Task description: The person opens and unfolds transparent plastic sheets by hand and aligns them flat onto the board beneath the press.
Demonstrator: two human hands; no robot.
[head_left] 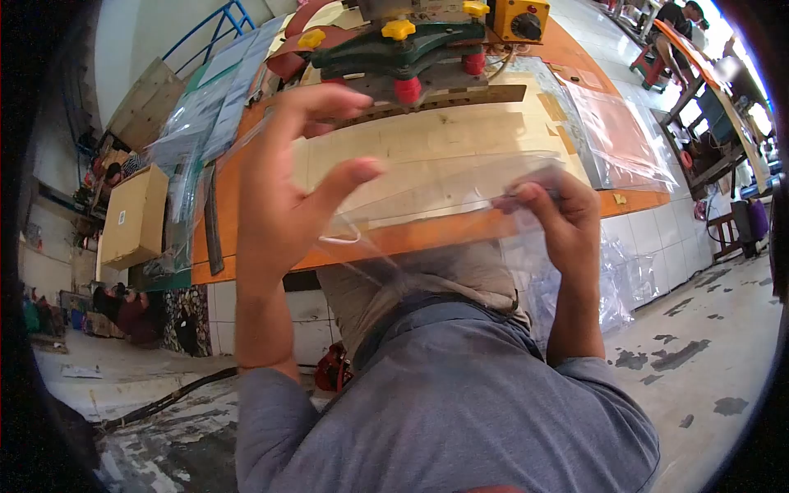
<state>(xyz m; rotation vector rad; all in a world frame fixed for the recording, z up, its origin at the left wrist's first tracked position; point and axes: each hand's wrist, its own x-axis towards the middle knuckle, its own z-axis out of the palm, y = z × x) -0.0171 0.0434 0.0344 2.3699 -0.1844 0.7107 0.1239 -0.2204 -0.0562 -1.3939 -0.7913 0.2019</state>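
Observation:
My right hand (563, 214) pinches the edge of a clear plastic sheet (460, 222) between thumb and fingers. The sheet stretches leftward over the table's front edge, above my lap. My left hand (288, 181) is raised at the left with thumb and fingers spread, slightly blurred, and nothing shows between them. Just right of its wrist is a curved white strip (343, 232), which seems to belong to the plastic. Beyond both hands stands a press machine (399, 49) with a dark green frame, yellow knobs and red feet, above a pale wooden board (427, 135).
An orange-edged table (370, 238) carries the machine. Clear plastic sheets (620, 135) lie at its right, more (197, 115) at its left. A yellow control box (520, 20) sits beside the machine. A cardboard box (133, 215) stands left. Crumpled plastic (592, 283) hangs below right. People sit farther off.

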